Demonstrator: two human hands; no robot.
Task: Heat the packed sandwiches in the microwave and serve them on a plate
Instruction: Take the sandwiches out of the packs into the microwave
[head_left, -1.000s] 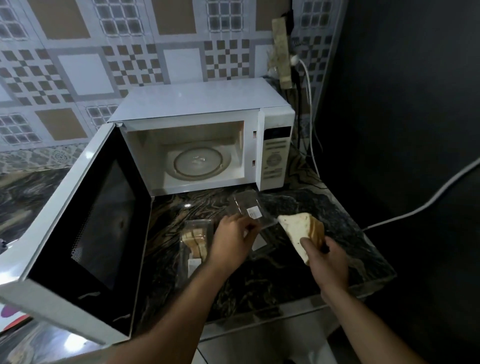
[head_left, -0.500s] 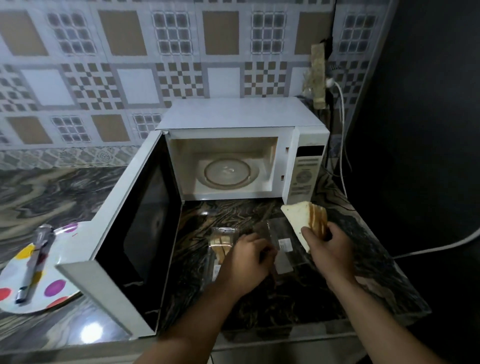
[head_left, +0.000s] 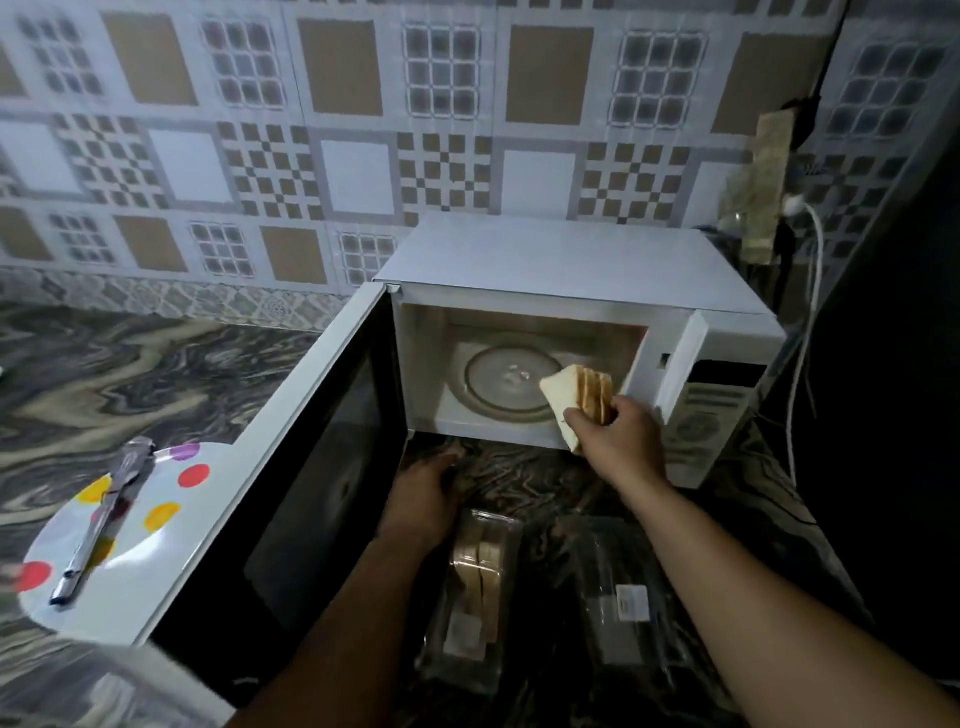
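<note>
Sandwich (head_left: 571, 397) at microwave (head_left: 571, 270) mouth, over turntable (head_left: 498, 384) edge | right hand (head_left: 615, 431) pinches its lower corner | left hand (head_left: 426, 493) on counter, probably relaxed, dim | soft, light, layers may splay: hold across the slices, gently.

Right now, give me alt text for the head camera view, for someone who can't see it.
A right hand holds an unwrapped sandwich at the open microwave, above its glass turntable. The left hand rests on the dark counter beside a packed sandwich and an empty wrapper; a spotted plate with tongs sits left.
</note>
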